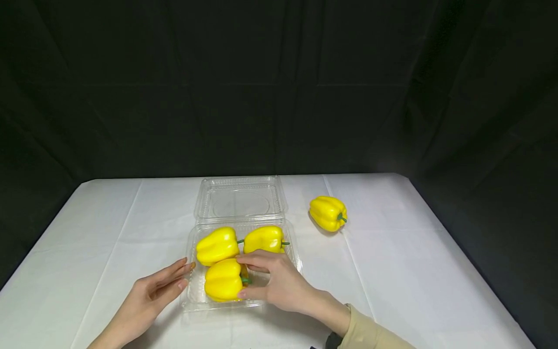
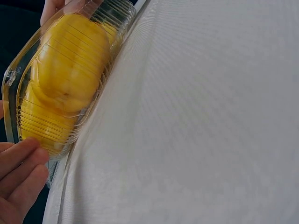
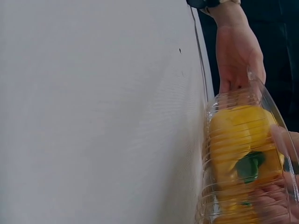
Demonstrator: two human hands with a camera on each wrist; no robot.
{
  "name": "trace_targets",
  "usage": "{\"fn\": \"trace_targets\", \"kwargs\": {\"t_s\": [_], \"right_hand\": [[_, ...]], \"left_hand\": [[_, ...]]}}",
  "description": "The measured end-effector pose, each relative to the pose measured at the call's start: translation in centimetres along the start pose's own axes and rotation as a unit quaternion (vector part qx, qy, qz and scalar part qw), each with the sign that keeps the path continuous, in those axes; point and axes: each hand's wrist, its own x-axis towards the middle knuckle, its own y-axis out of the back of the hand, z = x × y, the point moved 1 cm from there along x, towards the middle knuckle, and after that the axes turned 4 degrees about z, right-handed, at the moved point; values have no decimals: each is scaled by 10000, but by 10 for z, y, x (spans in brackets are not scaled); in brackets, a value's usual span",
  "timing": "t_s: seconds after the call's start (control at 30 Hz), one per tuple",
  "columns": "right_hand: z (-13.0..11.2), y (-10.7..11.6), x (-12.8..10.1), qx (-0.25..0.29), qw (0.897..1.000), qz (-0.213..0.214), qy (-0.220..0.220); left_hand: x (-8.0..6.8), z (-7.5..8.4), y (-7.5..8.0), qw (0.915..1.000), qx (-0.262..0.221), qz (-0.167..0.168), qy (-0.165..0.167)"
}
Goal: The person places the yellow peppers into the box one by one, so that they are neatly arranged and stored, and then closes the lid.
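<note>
left hand is released, its fingers loosely extended just beside the left edge of the clear container, whose thin plastic probably flexes and is best steadied by its ribbed wall. next comes the near pepper, on its side inside the container's near part, probably light, stiff and slippery under that gloss, so a pinch across the broad shoulders should serve better than a tug on the green stem. right hand grasps that pepper at its stem end between thumb and fingers, while a loose pepper rests farther right on the table.
</note>
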Motion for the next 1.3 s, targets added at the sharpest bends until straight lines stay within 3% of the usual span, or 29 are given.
{"fn": "trace_targets", "kwargs": {"t_s": [0.37, 0.87, 1.3], "right_hand": [[-5, 0, 0, -779, 9966, 42, 260], [-12, 7, 1, -981, 9951, -158, -10], [-10, 18, -6, -1097, 9937, 48, 204]], "left_hand": [[1, -1, 3, 9999, 72, -3, 157], [3, -4, 6, 9993, -129, -160, 300], [4, -5, 7, 9992, -224, -226, 226]]}}
